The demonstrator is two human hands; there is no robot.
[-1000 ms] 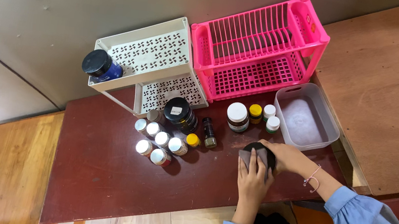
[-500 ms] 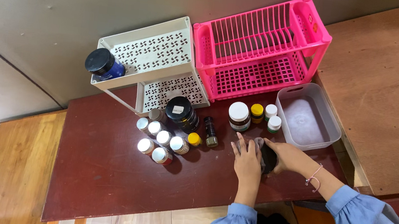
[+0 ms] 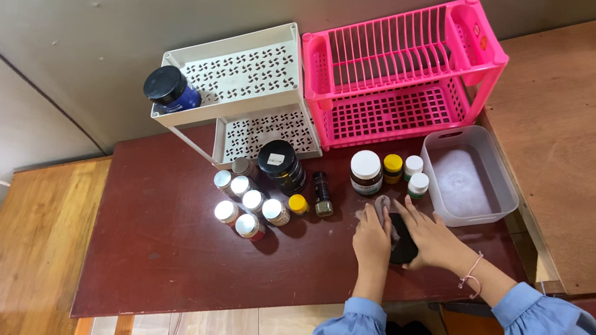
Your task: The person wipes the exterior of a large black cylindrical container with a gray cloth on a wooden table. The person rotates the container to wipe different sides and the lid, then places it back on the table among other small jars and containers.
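The dark red tabletop (image 3: 154,248) carries a pink rack (image 3: 398,74) — white shelf (image 3: 236,86) left of it, grey tub (image 3: 468,179) right, small jars (image 3: 248,207) in front.

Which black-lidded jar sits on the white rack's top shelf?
The blue jar, alone on the white rack; the larger dark jar stands on the table.

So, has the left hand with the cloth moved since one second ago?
Yes. The left hand with the grey cloth slid off the top of the black jar to its left side, nearer the white-lidded jar.
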